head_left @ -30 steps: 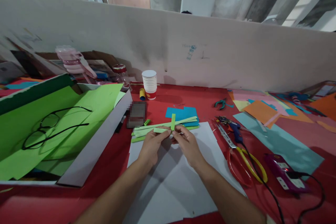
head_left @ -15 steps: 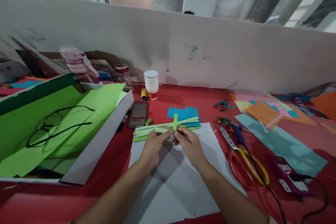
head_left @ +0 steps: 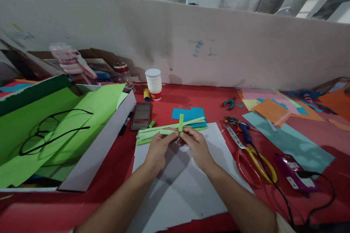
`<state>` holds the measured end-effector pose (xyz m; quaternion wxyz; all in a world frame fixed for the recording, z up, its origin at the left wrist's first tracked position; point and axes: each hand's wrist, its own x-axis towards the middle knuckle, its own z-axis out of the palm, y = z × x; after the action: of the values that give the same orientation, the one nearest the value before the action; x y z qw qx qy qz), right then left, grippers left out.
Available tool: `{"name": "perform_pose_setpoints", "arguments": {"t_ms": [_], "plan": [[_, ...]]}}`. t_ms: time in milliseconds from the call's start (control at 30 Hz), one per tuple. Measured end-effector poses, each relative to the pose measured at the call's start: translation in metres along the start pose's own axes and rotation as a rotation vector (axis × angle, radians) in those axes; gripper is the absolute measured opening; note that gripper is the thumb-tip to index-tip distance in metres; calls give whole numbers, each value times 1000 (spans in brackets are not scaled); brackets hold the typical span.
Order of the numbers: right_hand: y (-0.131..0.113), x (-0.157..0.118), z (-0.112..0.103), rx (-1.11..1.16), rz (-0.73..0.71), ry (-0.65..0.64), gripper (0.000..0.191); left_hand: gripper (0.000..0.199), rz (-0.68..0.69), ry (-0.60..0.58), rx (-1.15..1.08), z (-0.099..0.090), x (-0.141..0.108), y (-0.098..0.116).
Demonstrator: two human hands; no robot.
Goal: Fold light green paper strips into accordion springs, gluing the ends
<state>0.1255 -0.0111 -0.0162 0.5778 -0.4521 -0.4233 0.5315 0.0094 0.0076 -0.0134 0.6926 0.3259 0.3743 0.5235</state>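
Fingers of both hands pinching green paper strips, above white paper

The folded strip in the hands is matt green paper. Under it lies smooth, matt white paper. The worktop has a red covering with a slight sheen. The scissors have shiny metal blades and smooth plastic handles. The power strip is glossy purple plastic; the bottle, pink plastic. The box looks like smooth card.
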Motion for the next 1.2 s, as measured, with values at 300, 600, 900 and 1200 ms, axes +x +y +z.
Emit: {"name": "perform_pose_setpoints", "arguments": {"t_ms": [300, 600, 900, 1200], "plan": [[3, 0, 0, -12, -11, 17, 13, 12, -76, -126, -40, -4, 3, -2], [3, 0, 0, -67, -13, 10, 18, 9, -28, -45, -22, 1, -1, 0], [3, 4, -2, -5, 52, -8, 20, 9, -13, -1, 21, -1, 1, -1], [0, 3, 0, -17, 44, 25, 18, 11, -51, -32, 7, -4, 2, 1]]}}
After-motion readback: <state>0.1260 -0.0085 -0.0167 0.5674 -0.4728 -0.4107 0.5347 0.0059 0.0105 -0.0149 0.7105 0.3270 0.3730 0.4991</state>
